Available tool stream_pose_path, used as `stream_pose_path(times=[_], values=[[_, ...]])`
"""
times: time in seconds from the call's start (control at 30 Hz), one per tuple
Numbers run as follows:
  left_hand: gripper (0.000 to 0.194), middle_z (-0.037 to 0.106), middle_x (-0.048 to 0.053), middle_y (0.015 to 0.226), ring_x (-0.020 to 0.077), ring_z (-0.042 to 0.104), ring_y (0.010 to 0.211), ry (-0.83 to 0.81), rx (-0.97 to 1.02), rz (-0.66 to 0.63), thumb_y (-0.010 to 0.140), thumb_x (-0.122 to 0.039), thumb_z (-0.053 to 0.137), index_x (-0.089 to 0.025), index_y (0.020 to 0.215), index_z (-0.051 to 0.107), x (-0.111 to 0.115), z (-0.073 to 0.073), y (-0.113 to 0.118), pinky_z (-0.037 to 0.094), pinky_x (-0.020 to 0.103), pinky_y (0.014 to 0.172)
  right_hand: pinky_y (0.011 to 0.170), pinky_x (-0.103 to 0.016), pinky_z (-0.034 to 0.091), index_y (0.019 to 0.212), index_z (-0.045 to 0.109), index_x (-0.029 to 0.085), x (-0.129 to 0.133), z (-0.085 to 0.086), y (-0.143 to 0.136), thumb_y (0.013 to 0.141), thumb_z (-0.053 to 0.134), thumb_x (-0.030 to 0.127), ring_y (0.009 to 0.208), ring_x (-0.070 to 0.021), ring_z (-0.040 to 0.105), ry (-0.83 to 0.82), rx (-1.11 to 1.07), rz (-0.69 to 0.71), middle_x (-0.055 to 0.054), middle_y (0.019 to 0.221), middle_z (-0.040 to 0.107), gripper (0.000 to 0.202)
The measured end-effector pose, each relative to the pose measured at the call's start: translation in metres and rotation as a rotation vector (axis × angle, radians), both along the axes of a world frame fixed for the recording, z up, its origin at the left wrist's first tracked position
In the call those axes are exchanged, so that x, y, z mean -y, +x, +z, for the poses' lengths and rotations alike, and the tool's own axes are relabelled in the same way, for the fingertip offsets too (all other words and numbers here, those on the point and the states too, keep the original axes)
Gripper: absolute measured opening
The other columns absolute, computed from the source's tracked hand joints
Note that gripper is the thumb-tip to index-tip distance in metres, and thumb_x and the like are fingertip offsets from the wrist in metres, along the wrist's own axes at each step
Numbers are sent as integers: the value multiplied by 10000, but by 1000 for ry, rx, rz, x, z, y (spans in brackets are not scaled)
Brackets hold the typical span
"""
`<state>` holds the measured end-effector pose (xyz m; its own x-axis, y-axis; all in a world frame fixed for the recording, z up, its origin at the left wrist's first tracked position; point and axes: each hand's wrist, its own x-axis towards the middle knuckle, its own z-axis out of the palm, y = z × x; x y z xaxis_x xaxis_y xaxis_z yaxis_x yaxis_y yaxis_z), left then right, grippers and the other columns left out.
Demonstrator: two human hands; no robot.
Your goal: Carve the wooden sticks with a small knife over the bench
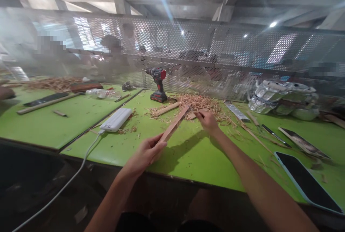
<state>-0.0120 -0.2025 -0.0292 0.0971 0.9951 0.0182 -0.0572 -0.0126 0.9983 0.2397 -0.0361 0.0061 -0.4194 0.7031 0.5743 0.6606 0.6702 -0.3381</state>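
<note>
From our edge of the desk, the drill stands at twelve o'clock, before the perforated screen; nearer at twelve, our left grip has the wooden strip. Shavings lie toward half past twelve, the power bank at eleven, the bundle past one, the phone past two.

Left arm reaches toward one o'clock, left hand gripping, thumb uppermost; right arm reaches toward ten, right hand curled, fingertips unclear.
</note>
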Motion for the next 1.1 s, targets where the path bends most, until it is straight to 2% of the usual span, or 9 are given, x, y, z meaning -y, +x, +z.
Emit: stream_pose_path(times=[0.1, 0.2, 0.33, 0.53, 0.8, 0.97, 1.1], values=[[858, 286, -114, 592, 58, 214, 491, 6, 31, 34, 849, -575, 744, -56, 1509, 567, 1, 2, 2, 140, 220, 446, 575, -292, 355, 746, 571, 202, 8, 1, -6, 999, 146, 849, 580, -159, 501, -51, -29, 57, -35, 631, 553, 814], [847, 283, -118, 582, 58, 202, 481, 8, 65, 51, 844, -590, 740, -60, 1486, 584, 1, 2, 4, 139, 219, 439, 541, -281, 336, 784, 611, 184, 27, -11, -32, 1014, 182, 828, 535, -142, 460, -147, 48, 189, -23, 629, 571, 808], [774, 257, -126, 561, 58, 183, 453, -8, 99, 36, 852, -599, 726, -99, 1436, 631, 0, 3, 5, 140, 210, 423, 553, -269, 317, 814, 673, 170, 47, -26, -57, 1061, 220, 755, 544, -138, 485, -102, 194, 295, -33, 647, 615, 780], [551, 335, -86, 524, 77, 292, 467, 62, 36, 71, 897, -518, 697, -143, 1298, 745, 0, 4, 6, 187, 207, 440, 540, -273, 283, 884, 732, 183, 38, -24, -48, 1083, 195, 717, 544, -139, 506, 41, 332, 256, -49, 676, 674, 782], [625, 414, -66, 556, 97, 363, 519, 7, -27, 58, 885, -529, 690, -129, 1364, 711, -1, 4, 6, 276, 216, 499, 517, -275, 300, 838, 707, 183, 16, -18, -31, 1083, 197, 716, 502, -145, 495, 15, 260, 149, -36, 599, 608, 777], [574, 321, -110, 562, 60, 228, 453, -20, 102, 50, 864, -544, 716, -120, 1250, 699, -4, 4, 7, 168, 219, 446, 509, -277, 317, 766, 655, 194, 14, -23, -31, 1067, 206, 744, 484, -148, 480, -56, 179, 146, -25, 570, 579, 771], [434, 312, -132, 572, 33, 182, 414, -8, 216, 1, 851, -499, 739, -139, 1079, 656, -5, 7, 6, 140, 217, 428, 519, -287, 344, 780, 662, 192, 13, -22, -27, 1044, 259, 776, 507, -167, 524, -110, 127, 152, -43, 608, 622, 758]])
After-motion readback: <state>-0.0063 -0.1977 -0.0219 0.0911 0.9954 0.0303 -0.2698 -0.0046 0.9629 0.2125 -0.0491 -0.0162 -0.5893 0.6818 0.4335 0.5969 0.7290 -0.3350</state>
